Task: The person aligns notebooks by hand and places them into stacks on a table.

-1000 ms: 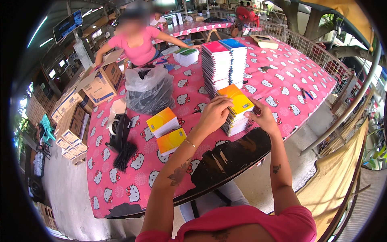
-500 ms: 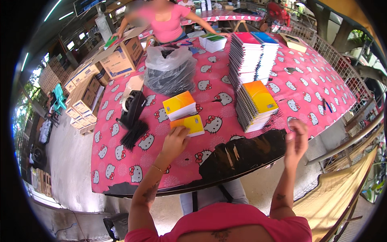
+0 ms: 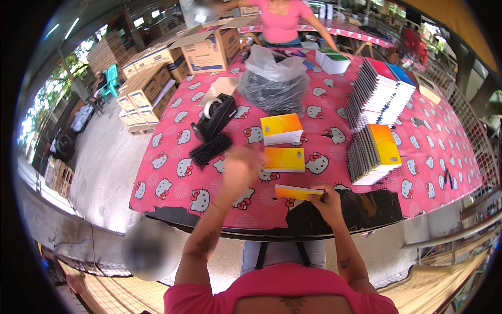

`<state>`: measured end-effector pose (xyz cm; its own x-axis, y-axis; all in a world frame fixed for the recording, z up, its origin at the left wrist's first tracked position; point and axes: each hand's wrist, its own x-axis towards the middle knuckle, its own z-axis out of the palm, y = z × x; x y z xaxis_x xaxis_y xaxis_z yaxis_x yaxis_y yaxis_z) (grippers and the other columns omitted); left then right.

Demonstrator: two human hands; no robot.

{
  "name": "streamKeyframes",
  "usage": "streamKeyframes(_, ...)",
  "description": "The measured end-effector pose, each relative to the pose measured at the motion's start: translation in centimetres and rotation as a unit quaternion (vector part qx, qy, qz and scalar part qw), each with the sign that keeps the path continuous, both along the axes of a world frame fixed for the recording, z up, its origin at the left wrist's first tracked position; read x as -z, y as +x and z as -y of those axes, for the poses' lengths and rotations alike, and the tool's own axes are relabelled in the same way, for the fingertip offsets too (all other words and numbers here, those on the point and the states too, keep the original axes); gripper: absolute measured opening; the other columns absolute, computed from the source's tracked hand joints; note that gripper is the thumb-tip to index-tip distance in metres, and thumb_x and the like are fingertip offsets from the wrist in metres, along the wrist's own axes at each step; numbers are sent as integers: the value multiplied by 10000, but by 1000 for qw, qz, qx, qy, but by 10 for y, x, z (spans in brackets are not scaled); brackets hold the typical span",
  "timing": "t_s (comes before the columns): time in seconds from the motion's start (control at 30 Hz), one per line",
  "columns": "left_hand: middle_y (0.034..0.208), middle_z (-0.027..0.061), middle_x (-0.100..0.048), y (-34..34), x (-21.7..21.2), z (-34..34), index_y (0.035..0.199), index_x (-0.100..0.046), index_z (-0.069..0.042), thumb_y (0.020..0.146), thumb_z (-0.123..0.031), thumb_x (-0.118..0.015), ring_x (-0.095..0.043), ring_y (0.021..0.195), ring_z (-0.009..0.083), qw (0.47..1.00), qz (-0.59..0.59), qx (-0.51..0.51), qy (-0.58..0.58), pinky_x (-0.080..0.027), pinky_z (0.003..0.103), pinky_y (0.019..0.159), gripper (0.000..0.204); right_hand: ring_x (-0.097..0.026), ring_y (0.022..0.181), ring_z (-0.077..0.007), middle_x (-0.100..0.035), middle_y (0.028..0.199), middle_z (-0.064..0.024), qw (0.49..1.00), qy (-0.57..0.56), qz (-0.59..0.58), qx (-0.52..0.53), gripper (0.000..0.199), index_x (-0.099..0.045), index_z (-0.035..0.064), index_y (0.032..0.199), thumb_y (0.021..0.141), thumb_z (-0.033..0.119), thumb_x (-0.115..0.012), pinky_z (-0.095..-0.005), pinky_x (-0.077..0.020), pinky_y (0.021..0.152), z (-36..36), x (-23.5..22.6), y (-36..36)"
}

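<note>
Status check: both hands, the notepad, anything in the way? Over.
Right hand grips yellow-orange notepad. Left hand blurred, near black coil bundle; grip unclear. Tape dispenser beyond coil bundle, not between it and left hand.

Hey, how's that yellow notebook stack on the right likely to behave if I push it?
The stack would probably feel heavy for its size, since it looks like nearly solid paper. A push up high might slide or topple it, as no strap or box shows around it. The coils bunched along its left side could make it sit unevenly.
</note>
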<state>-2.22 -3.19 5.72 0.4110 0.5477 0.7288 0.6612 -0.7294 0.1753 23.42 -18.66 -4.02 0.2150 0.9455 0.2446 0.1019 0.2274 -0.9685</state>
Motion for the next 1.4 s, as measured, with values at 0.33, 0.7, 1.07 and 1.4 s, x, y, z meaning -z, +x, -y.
streamKeyframes(0.33, 887, 112, -607, -72, 59, -44, 1104, -636, -66, 911, -103, -619, -638, 858, 317, 986, -34, -164, 7, -529, 412, 741, 197, -614, 946, -98, -677, 1058, -33, 997, -50, -13, -56, 278, -646, 1, 1175, 900, 13, -683, -237, -492, 846, -9, -22, -13)
streamKeyframes(0.7, 823, 113, -670, -9, 30, 63, 1064, -721, -51, 891, -88, -702, -628, 618, 216, 941, 154, 118, -276, -487, 315, 564, 177, -619, 994, -97, -692, 1102, -45, 993, -65, -26, -94, 302, -657, -1, 1236, 943, 70, -664, -242, -507, 868, -14, -24, -17)
streamKeyframes(1.07, 768, 145, -670, -5, 27, 58, 1011, -726, -26, 921, -138, -679, -629, 601, 245, 953, 94, 70, -279, -469, 328, 544, 152, -620, 997, -95, -684, 1112, -42, 993, -61, -34, -99, 296, -661, 6, 1235, 951, 90, -667, -232, -519, 862, -17, -14, -13)
streamKeyframes(1.4, 808, 144, -675, -8, 24, 46, 999, -697, -9, 909, -147, -694, -651, 650, 259, 947, 90, 132, -280, -500, 348, 587, 165, -621, 994, -102, -693, 1085, -46, 993, -51, 12, -107, 265, -668, -7, 1204, 959, 94, -654, -244, -504, 876, -16, -20, -13)
